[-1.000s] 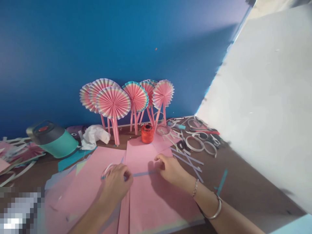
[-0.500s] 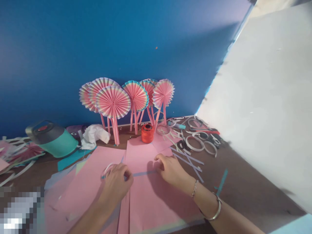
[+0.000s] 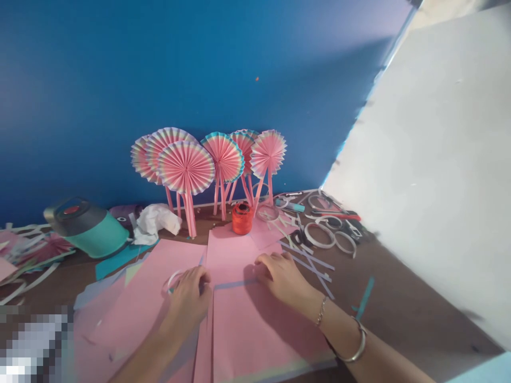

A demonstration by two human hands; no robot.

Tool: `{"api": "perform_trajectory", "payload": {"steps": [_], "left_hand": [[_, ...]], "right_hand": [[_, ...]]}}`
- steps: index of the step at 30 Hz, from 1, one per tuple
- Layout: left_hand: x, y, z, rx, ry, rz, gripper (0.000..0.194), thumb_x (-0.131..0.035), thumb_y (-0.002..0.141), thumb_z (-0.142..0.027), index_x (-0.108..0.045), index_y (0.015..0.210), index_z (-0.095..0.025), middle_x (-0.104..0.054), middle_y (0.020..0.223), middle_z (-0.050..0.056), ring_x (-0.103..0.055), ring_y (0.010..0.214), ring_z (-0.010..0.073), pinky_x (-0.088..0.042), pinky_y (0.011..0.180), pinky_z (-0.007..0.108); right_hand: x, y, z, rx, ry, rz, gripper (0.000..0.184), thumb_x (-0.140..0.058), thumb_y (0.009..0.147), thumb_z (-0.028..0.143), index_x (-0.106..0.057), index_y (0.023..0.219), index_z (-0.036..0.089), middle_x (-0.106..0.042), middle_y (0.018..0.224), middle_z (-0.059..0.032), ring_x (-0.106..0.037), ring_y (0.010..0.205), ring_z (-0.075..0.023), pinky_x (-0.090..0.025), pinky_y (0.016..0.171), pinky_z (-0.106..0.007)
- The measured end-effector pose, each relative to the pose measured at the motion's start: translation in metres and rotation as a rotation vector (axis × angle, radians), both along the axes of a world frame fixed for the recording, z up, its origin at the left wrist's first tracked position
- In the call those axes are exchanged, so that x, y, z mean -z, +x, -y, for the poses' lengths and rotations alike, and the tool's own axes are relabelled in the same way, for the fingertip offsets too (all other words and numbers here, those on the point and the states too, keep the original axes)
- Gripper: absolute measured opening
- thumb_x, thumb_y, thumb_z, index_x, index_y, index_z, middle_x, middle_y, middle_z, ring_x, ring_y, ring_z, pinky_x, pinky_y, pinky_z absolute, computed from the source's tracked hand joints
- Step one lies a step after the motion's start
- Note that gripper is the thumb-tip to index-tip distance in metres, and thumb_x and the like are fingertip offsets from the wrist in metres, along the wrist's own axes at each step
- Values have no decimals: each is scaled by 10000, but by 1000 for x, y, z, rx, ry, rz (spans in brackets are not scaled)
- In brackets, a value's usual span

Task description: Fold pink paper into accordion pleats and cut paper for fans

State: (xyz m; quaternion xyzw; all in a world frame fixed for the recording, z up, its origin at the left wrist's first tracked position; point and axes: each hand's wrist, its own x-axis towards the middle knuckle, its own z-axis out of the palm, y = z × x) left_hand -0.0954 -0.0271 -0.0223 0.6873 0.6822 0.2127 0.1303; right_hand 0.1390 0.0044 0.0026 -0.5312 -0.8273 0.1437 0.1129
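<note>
A stack of pink paper (image 3: pixel 247 324) lies on the table in front of me. Across its top sheet runs a narrow bluish band (image 3: pixel 236 284). At the band's right end, my right hand (image 3: pixel 283 276) is curled with its fingertips at the paper; the exact grip is partly hidden. My left hand (image 3: pixel 191 295) hovers just left of the band's other end, loosely curled, with a gap between thumb and forefinger and nothing visible in it. A thin white ring (image 3: pixel 172 280) shows behind the left hand, over another pink sheet (image 3: pixel 143 298).
Several pleated paper fans (image 3: pixel 186 167) stand against the blue wall. In front of them are a red thread spool (image 3: pixel 241 219) and crumpled white tissue (image 3: pixel 155 223). A teal-and-grey bottle (image 3: pixel 90 229) lies left. Rolls of tape (image 3: pixel 320 235) and paper strips (image 3: pixel 313 261) clutter the right.
My left hand has shifted slightly left, away from the band's left end, and its fingers have drawn in. My right hand has stayed almost where it was at the paper.
</note>
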Motion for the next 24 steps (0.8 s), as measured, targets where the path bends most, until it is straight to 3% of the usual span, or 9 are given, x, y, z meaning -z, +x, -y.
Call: {"api": "perform_trajectory", "payload": {"steps": [3, 5, 9, 13, 17, 24], "left_hand": [[-1, -2, 3, -47, 104, 63, 235, -378, 670, -51, -490, 788, -221, -594, 762, -5, -571, 771, 167, -422, 723, 298], [-5, -1, 8, -2, 231, 17, 275, -364, 721, -55, -532, 868, -216, -617, 864, 26, -566, 883, 192, -417, 805, 348], [-14, 11, 22, 351, 393, -152, 353, -355, 816, -81, -579, 1049, -223, -621, 1051, 60, -523, 1035, 217, -375, 908, 396], [-17, 26, 30, 602, 262, -329, 384, -377, 826, -93, -555, 1154, -182, -621, 1069, 80, -542, 956, 225, -425, 837, 378], [-16, 31, 30, 630, 118, -390, 372, -368, 827, -66, -562, 1132, -151, -624, 993, 83, -548, 882, 222, -442, 785, 375], [-13, 28, 29, 623, 154, -373, 381, -368, 820, -62, -559, 1129, -178, -621, 1001, 74, -537, 891, 214, -408, 818, 380]], "right_hand": [[-1, 0, -1, -11, -17, 3, 183, -458, 857, 190, -606, 966, 179, -678, 823, -46, -563, 797, -191, -246, 772, -322], [-1, 0, -1, -11, -36, 14, 185, -494, 832, 180, -602, 981, 177, -681, 869, -56, -567, 829, -197, -247, 773, -321], [0, 0, -2, 1, -64, 32, 202, -549, 791, 165, -597, 986, 184, -684, 891, -54, -573, 865, -203, -250, 787, -324], [0, 2, -1, -21, -40, -1, 195, -554, 808, 180, -590, 1000, 187, -679, 840, -41, -568, 837, -198, -259, 793, -328], [-1, 5, -1, -43, -29, -23, 167, -543, 831, 195, -593, 990, 185, -672, 820, -37, -564, 815, -193, -261, 802, -333], [3, 13, -5, -153, 17, -54, 146, -510, 867, 209, -593, 985, 185, -671, 850, -39, -567, 842, -189, -275, 821, -334]]}}
